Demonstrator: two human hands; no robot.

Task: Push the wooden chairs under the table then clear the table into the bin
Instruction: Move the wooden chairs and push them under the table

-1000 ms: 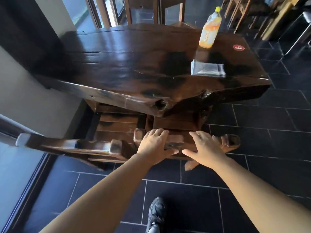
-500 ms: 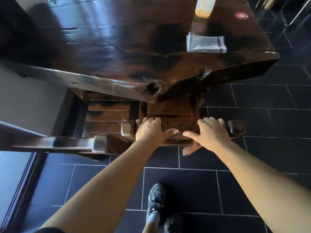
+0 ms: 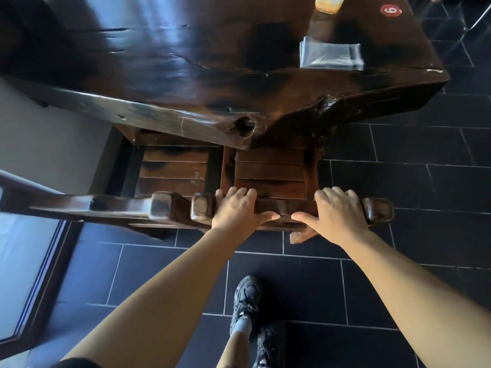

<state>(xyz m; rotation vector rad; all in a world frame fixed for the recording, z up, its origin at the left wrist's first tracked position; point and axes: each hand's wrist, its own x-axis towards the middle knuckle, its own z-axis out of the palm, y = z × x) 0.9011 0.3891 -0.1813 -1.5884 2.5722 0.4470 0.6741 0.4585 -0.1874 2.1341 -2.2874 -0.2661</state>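
Head: left hand (image 3: pixel 239 208), right hand (image 3: pixel 337 211) grip chair back (image 3: pixel 284 206); sticker (image 3: pixel 390 10): 6 or 9

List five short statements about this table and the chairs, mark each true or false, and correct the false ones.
1. The left hand and the right hand both grip the top rail of the right chair. True.
2. The clear plastic wrapper lies on the floor. False: it lies on the table, near its right edge.
3. A second wooden chair stands just left of the gripped one. True.
4. The table top holds nothing. False: the wrapper and the base of an orange-drink bottle are on it.
5. The round sticker on the table is blue. False: it is red.
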